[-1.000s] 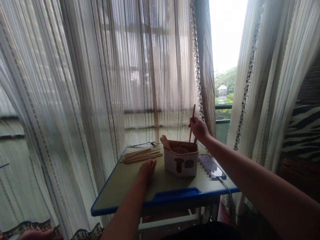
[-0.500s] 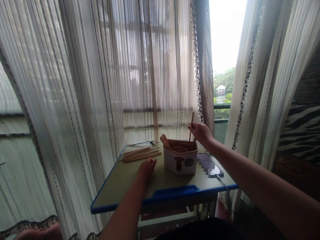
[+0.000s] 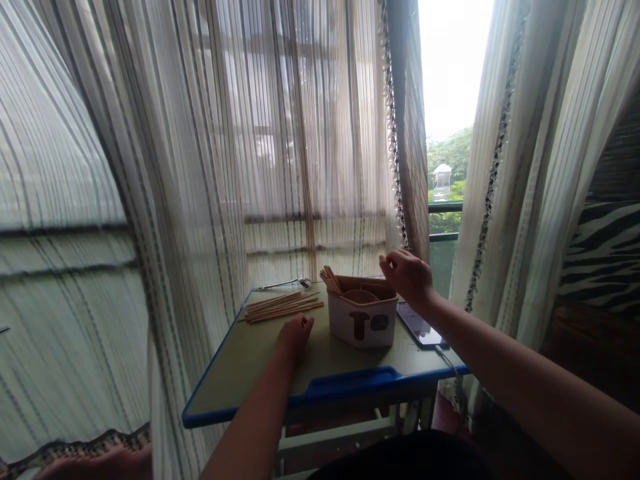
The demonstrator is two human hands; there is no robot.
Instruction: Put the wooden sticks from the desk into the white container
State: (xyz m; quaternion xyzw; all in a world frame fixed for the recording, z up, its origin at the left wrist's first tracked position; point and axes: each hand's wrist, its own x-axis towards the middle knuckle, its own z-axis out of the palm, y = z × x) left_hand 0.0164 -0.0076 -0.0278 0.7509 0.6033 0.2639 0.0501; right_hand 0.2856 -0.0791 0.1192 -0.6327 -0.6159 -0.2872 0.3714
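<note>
Thin tan wooden sticks (image 3: 283, 311) lie loose on the pale-green, blue-edged tabletop (image 3: 227, 373), pointing rightward and slightly away; beside them my left hand (image 3: 295, 335) lies loosely curled. A similar bundle (image 3: 331, 281) already leans up-left inside the white, brown-rimmed box (image 3: 342, 328). Above its right rim, my right hand (image 3: 407, 275) curls, no stick showing; I can't tell how closed either hand's fingers are.

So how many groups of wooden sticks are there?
2: one group lies on the desk, another leans in the left corner of the container; more may be hidden inside.

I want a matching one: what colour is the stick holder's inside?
The stick holder's inside is brown, seen best in the head view.
</note>
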